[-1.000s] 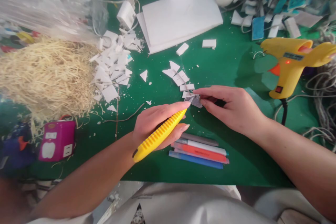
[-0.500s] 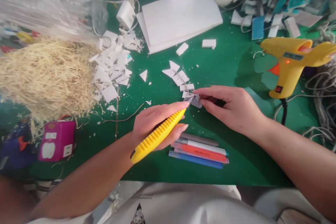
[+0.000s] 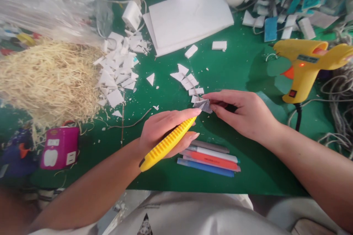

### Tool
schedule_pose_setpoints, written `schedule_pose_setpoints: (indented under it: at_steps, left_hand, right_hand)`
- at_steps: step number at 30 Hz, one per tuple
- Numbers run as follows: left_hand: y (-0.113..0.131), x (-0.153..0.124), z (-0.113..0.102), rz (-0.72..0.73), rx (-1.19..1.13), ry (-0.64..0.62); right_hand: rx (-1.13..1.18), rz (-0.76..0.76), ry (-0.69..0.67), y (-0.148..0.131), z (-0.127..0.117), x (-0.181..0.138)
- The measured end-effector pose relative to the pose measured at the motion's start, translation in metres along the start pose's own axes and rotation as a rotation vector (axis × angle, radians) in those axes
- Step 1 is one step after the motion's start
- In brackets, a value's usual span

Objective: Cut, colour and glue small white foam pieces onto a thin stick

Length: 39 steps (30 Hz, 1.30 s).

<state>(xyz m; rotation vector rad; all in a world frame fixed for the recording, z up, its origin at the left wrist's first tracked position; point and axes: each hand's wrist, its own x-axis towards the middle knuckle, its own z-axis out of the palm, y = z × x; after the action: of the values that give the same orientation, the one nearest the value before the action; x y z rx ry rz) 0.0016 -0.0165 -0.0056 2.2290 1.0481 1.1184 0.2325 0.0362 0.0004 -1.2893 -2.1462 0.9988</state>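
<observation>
My left hand (image 3: 158, 128) is closed around a utility knife (image 3: 168, 145) with a yellow ribbed handle, its forefinger stretched along the top. The knife's tip end reaches a small grey triangular piece (image 3: 204, 105) near the middle of the table. Thumb and fingertips of my right hand (image 3: 242, 112) pinch the right edge of that grey piece. Just beyond it lie small white foam pieces (image 3: 190, 82) in a short row, with a thin cord (image 3: 193, 85) across them. How far the blade sits in the grey piece is hard to make out.
A yellow glue gun (image 3: 303, 62) with a lit red light stands at right, its cord trailing down. Several pens (image 3: 209, 159) lie near the front edge. White scraps (image 3: 118, 73), straw (image 3: 52, 80) and a magenta box (image 3: 60, 147) are left; white sheets (image 3: 190, 18) lie behind.
My left hand and the utility knife have shifted slightly right and down, toward the grey piece. My right hand has stayed in place.
</observation>
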Motion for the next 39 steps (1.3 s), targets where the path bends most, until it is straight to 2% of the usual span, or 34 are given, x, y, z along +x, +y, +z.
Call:
schedule_pose_setpoints:
  at_steps: [4,8,15,22,30,34,39]
  left_hand:
    - [0.0014,-0.0006,0.0002,-0.006,-0.059,0.037]
    - [0.0026,-0.0011,0.0012,-0.013,0.038,0.055]
    - [0.0006,-0.0004,0.0015,0.021,0.049,0.021]
    - [0.0014,-0.0002,0.0005,-0.010,0.001,0.011]
    - [0.0061,-0.0035,-0.0011,-0.174,-0.163,0.029]
    - [0.0054,-0.0044,-0.0010,-0.157,-0.082,0.066]
    - [0.0035,-0.0026,0.0002,-0.110,-0.050,0.037]
  right_hand:
    - [0.005,-0.010,0.003,-0.0001,0.0005,0.0000]
    - [0.020,0.014,0.009,-0.0010,0.0002,-0.0002]
    - [0.018,0.046,-0.003,-0.0029,-0.0009,0.0003]
    - [0.023,0.016,-0.003,-0.0023,-0.0002,0.0005]
    - [0.003,-0.001,-0.008,0.0000,-0.0010,0.0007]
    - [0.004,0.012,0.001,-0.0012,-0.0005,0.0009]
    - [0.009,0.022,0.000,-0.0016,0.0002,0.0010]
